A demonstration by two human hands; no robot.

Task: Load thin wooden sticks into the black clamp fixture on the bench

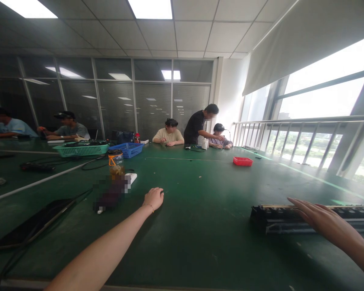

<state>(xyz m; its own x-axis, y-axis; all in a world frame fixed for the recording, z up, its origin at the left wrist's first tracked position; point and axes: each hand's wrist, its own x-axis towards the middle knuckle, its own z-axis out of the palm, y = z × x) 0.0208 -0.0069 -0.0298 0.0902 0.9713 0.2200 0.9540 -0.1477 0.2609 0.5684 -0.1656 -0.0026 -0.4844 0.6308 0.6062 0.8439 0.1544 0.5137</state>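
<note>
Left forearm (109, 245) crossed the near edge of the green surface (206, 246); left hand (153, 199) curled, couldn't tell if gripping. Right hand (318, 216) flat, open over black bar (291, 225) toward right edge; windows (318, 97) beyond.

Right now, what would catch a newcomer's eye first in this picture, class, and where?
The broad green table fills much of the lower view, with the left hand just left of centre. At the right, the right hand is over a long black device. Farther back, a small red tray stands out against the green.
</note>
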